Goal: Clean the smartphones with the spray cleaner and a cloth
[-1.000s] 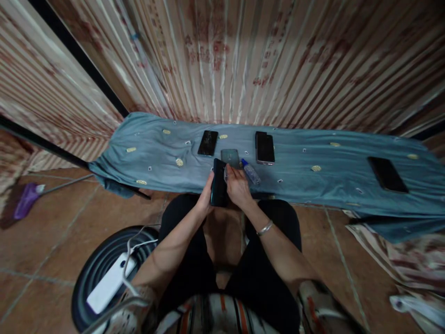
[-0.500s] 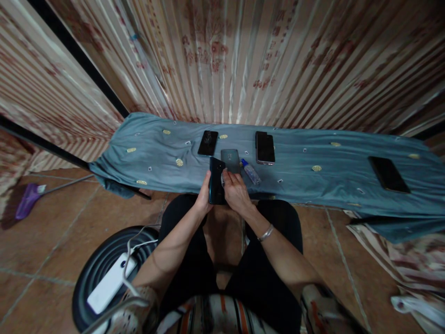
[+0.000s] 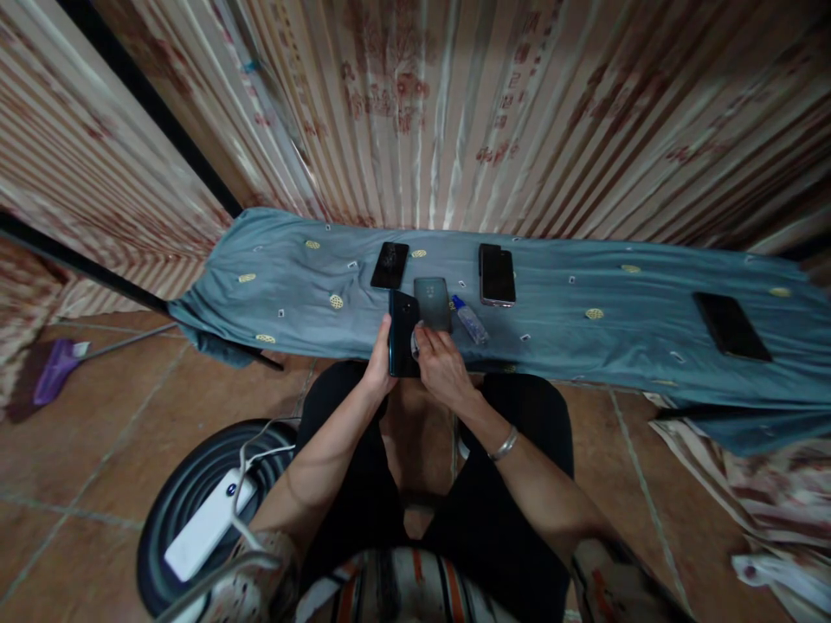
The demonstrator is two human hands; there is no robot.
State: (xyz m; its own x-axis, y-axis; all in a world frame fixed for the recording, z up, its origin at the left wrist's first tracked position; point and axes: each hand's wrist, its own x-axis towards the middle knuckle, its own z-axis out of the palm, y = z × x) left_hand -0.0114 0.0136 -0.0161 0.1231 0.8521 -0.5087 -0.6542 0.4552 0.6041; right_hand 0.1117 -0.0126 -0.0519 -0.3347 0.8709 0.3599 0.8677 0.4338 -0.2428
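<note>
My left hand (image 3: 378,366) grips a dark phone (image 3: 402,339) by its left edge, held upright over the near edge of a teal cloth (image 3: 292,285). My right hand (image 3: 441,368) presses a small pale wad, hard to make out, against the phone's right side. Just behind the hands a grey phone (image 3: 433,303) lies flat on the cloth. A small clear bottle with a blue cap (image 3: 468,319) lies to its right.
More phones rest on the cloth: one with a cracked screen (image 3: 389,265), one at the centre back (image 3: 497,275), one far right (image 3: 731,325). Striped curtains hang behind. A white power strip (image 3: 208,522) sits on a round dark stool; a purple broom (image 3: 55,370) lies left.
The held phone has shifted slightly left and away, turning more upright, and my right hand has followed it along the phone's face.
</note>
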